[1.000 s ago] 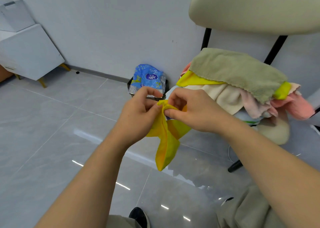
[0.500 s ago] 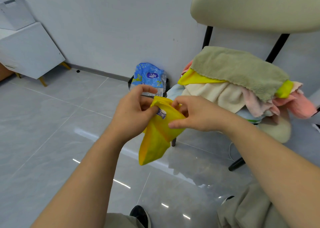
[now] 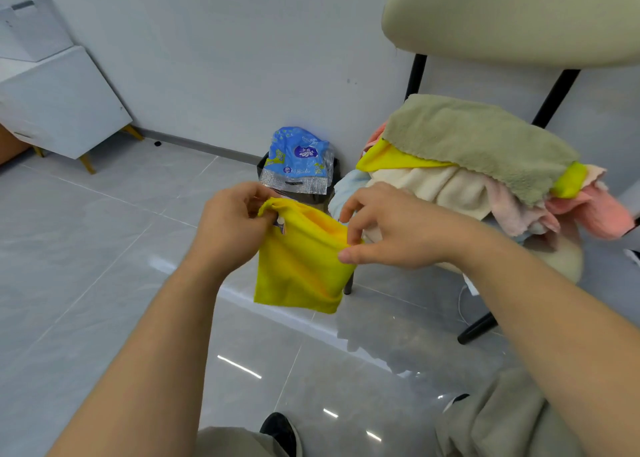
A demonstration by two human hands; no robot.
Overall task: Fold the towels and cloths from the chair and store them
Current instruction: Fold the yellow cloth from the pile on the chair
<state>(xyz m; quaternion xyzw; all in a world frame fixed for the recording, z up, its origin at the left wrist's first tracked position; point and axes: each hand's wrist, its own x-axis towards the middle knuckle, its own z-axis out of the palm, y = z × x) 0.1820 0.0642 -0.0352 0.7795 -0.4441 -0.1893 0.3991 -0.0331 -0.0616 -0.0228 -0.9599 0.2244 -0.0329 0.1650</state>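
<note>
Yellow cloth (image 3: 299, 266) hangs folded btwn both hands: left hand (image 3: 230, 226) fingers pinch its top-left corner, right hand (image 3: 391, 233) thumb + fingers pinch top-right edge

Two hands, the left hand (image 3: 232, 228) and the right hand (image 3: 398, 231), are pinching one yellow cloth (image 3: 301, 266). One chair (image 3: 502, 16) is carrying six visible pieces: one green towel (image 3: 478, 141), one yellow piece (image 3: 384, 158), one cream towel (image 3: 433, 186), one pale pink cloth (image 3: 512, 207), one salmon cloth (image 3: 602, 214) and one light blue cloth (image 3: 346, 189). One bin (image 3: 263, 165) is holding one blue packet (image 3: 298, 158).
</note>
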